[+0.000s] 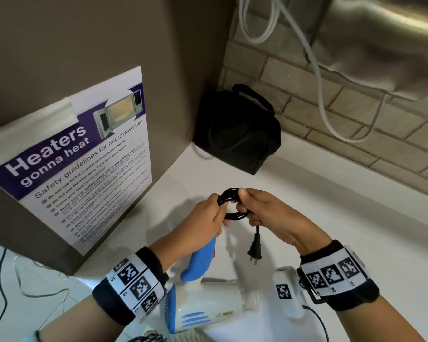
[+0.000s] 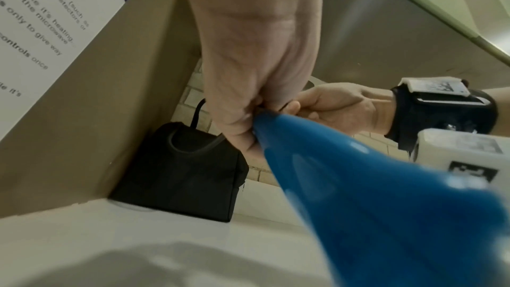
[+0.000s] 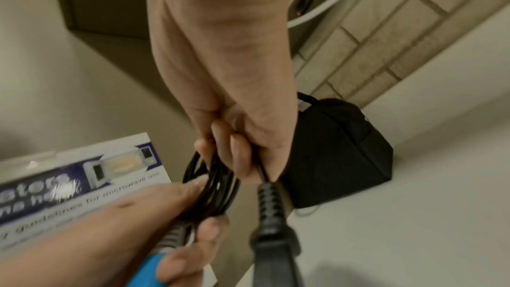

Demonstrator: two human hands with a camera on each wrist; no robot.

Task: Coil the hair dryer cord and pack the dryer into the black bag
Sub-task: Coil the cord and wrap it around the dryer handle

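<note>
Both hands grip the coiled black cord (image 1: 232,203), left hand (image 1: 208,218) also clutching the white-and-blue plastic hair dryer (image 1: 203,307), right hand (image 1: 265,213) nearer the soft black zip bag (image 1: 237,134) far ahead, plug (image 1: 255,248) dangling.

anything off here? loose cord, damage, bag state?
Nothing damaged. The cord is coiled tight between the left hand and right hand; only the plug dangles free below. The black bag looks closed, in the counter corner. The dryer hangs from its handle, off the counter.
</note>
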